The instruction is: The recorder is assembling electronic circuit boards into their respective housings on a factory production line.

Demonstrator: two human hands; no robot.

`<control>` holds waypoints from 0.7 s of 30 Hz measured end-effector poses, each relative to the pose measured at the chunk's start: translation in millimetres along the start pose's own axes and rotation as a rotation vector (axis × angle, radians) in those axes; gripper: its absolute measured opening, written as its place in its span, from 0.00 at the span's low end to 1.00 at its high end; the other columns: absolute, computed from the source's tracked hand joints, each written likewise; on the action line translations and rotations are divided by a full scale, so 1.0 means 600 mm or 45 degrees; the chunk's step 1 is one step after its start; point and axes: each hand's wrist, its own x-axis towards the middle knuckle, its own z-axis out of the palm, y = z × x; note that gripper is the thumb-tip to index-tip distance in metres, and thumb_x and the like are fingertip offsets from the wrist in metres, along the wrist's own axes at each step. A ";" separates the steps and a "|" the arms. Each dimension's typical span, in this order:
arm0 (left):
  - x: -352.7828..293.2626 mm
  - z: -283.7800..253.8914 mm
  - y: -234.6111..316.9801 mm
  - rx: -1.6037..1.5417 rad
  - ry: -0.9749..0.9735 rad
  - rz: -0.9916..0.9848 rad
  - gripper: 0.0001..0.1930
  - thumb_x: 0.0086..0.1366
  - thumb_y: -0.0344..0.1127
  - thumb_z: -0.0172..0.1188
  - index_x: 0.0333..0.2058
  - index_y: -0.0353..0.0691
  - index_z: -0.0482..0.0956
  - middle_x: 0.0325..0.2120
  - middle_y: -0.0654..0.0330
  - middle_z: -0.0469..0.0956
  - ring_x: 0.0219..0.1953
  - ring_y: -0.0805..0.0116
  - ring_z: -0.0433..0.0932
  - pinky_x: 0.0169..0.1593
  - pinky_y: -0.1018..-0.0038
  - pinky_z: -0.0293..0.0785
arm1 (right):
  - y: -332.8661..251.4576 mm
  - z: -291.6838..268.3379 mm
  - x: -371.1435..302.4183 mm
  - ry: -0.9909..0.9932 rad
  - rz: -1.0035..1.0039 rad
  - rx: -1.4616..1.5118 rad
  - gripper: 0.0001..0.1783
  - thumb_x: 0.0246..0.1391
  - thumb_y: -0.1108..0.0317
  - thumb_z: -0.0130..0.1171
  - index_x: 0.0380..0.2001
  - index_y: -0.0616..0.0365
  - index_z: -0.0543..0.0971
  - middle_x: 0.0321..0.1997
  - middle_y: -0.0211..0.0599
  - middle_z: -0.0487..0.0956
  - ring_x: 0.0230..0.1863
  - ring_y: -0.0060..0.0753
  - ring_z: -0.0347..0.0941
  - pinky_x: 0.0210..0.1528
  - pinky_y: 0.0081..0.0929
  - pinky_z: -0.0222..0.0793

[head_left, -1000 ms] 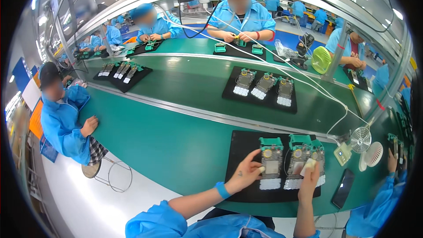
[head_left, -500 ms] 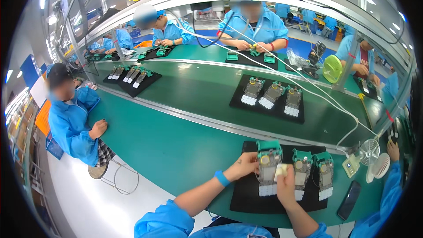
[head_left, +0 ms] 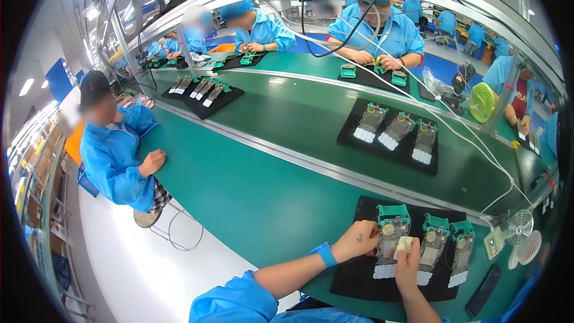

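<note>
A circuit board point(head_left: 390, 245) with a green plastic frame at its top and a white strip of pads at its bottom lies on a black mat point(head_left: 353, 278). My left hand point(head_left: 357, 240) pinches this board's left edge, a blue band around the wrist. Between the fingers of my right hand point(head_left: 409, 266) is a small cream-white pad point(head_left: 403, 244), held over the board's right side. It hides part of the board. Two similar boards, a middle one point(head_left: 431, 248) and a right one point(head_left: 461, 254), lie beside it on the mat.
A phone point(head_left: 483, 290) and small fans point(head_left: 520, 227) are to the right. Behind a metal rail, a dark green strip holds another mat point(head_left: 391, 158) with three boards. White cables point(head_left: 472, 143) hang across. Co-workers in blue sit opposite; one person point(head_left: 119, 155) sits at the left.
The whole view has shifted, so the table and my hands appear farther right and lower. Both hands stay at the same board, the pad still in my right fingers.
</note>
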 end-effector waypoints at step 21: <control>-0.012 -0.011 -0.008 0.034 0.034 0.031 0.08 0.59 0.26 0.50 0.30 0.24 0.70 0.18 0.54 0.75 0.17 0.67 0.79 0.19 0.75 0.76 | -0.016 0.017 -0.009 -0.029 0.015 -0.057 0.06 0.54 0.74 0.44 0.37 0.61 0.65 0.30 0.30 0.69 0.29 0.16 0.64 0.31 0.17 0.63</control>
